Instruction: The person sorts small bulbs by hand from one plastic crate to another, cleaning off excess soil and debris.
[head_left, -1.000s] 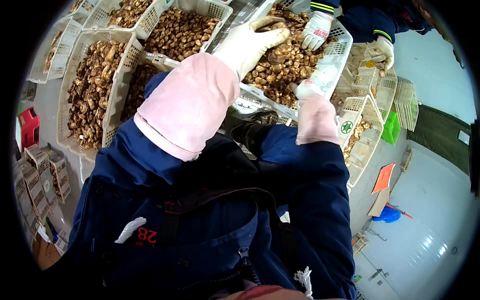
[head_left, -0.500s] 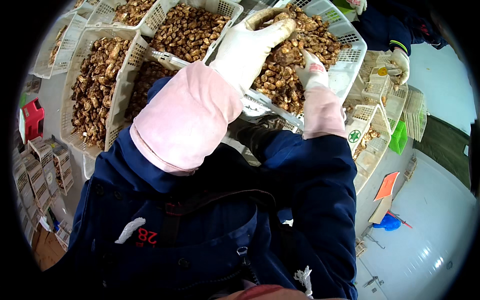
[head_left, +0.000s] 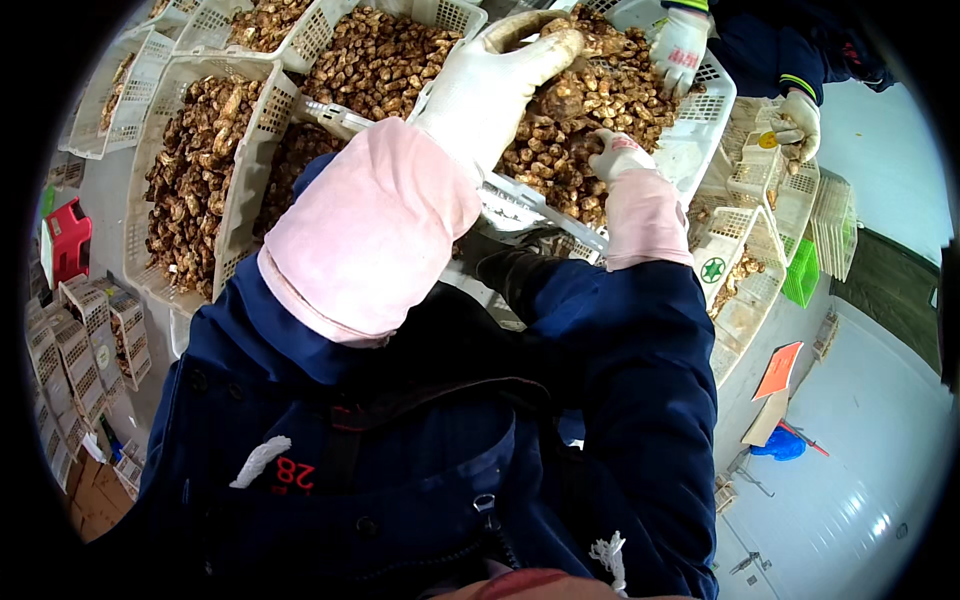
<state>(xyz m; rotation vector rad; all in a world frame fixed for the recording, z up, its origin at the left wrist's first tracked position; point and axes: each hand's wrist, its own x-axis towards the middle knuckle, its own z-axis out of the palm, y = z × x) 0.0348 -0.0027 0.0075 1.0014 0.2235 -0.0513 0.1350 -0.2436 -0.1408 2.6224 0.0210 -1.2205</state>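
My left hand (head_left: 490, 85), in a stained white glove, is over the near crate (head_left: 690, 150) of brown knobbly root pieces (head_left: 545, 155). Its thumb and forefinger curve together around the edge of a larger knobbly root clump (head_left: 595, 40); the other fingers are hidden. To the right, my right hand (head_left: 622, 158), also gloved in white, rests low against the pieces with its fingers curled. Whether a piece sits between those fingertips is hard to make out. Both wrists wear pink sleeve covers. Another root clump (head_left: 562, 98) lies on the heap between my hands.
A co-worker's gloved hand (head_left: 682, 45) reaches into the same crate from the far right. Another gloved hand (head_left: 797, 125) holds a small object beside stacked crates. More root-filled crates (head_left: 205, 165) stand at left. A red stool (head_left: 66, 240) is on the floor.
A co-worker's hand has come down into the crate at the far right. My left hand has shifted slightly left and up; my right hand has lowered slightly, its fingers more curled.
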